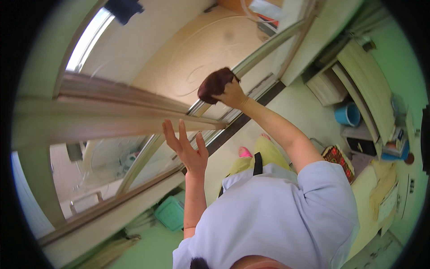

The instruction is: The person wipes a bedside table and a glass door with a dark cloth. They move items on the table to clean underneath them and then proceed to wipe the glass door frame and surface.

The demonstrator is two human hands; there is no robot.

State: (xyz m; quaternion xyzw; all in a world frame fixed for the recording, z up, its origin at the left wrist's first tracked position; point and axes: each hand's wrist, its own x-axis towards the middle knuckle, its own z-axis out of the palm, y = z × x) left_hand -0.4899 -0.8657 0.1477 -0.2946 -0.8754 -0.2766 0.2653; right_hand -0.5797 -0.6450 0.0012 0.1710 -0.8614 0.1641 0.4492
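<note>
In my right hand is a bunched dark maroon cloth. The cloth overlaps the metal cross rail and the glass pane of a sliding door; whether it presses on the glass I cannot tell. My left hand is raised with its fingers apart and nothing in it. Its fingertips are by the pale upright door frame, and contact there is unclear. Faint curved lines show on the glass above the cloth.
A dark floor track runs under the door. To my right are a blue bucket, a cabinet and a seat with a patterned cover. A teal plastic bin stands low on the left. Beyond the glass is another room.
</note>
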